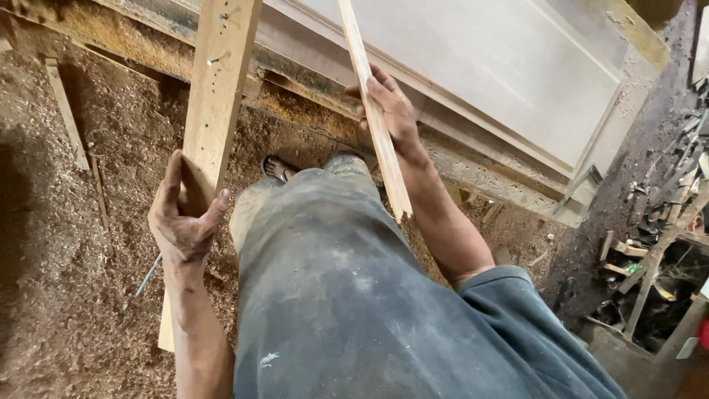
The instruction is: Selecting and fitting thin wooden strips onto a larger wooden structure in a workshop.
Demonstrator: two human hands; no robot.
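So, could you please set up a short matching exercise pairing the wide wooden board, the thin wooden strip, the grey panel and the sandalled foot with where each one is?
Things:
1. wide pale wooden board
2. thin light wooden strip
3. large flat grey panel
4. sandalled foot

Places:
A. on the sawdust floor, between the two pieces of wood
B. in the right hand
C. lying on the workbench, top right
D. gripped by the left hand

Pairs: 1-D, 2-B, 3-C, 4-A

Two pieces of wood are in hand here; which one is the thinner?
The narrow wooden strip in the right hand is the thinner. The left hand holds a much wider plank with nails showing in its face.
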